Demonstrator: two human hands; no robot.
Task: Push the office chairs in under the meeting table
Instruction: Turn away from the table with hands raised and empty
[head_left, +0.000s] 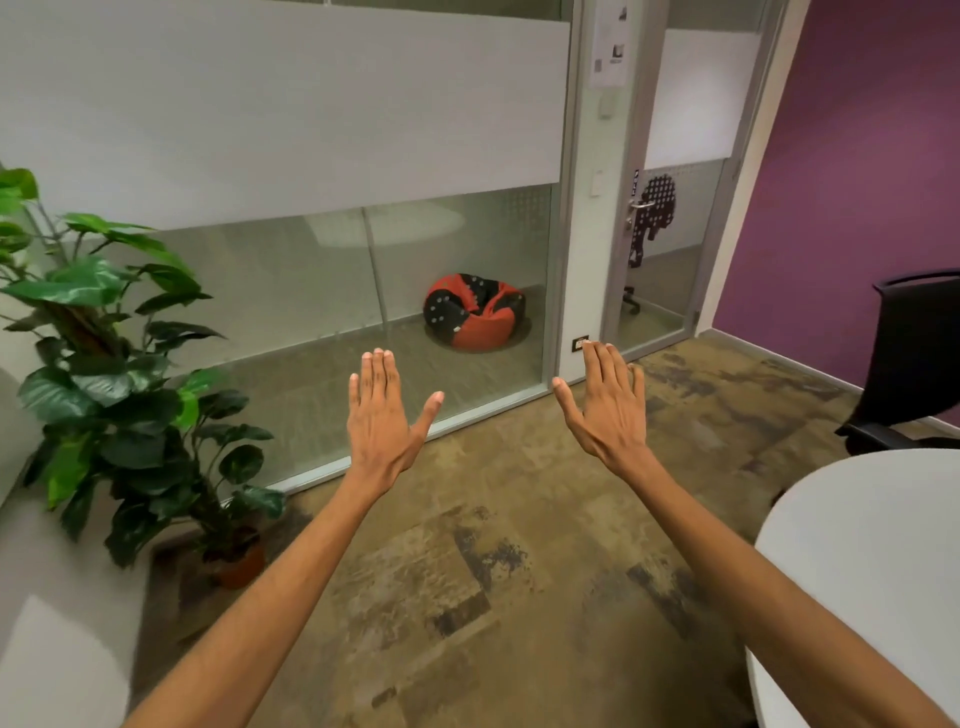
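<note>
My left hand (385, 415) and my right hand (609, 410) are stretched out in front of me over the carpet, palms down, fingers straight and apart, holding nothing. The white round meeting table (872, 561) fills the lower right corner. One black office chair (911, 358) stands at the right edge beyond the table, its back toward the purple wall, cut off by the frame. Both hands are well to the left of the chair and touch nothing.
A large potted plant (119, 374) stands at the left by the glass partition (322, 291). Behind the glass lies a red and black beanbag (475, 312). A glass door (670, 249) is at the back right, next to the purple wall (852, 208).
</note>
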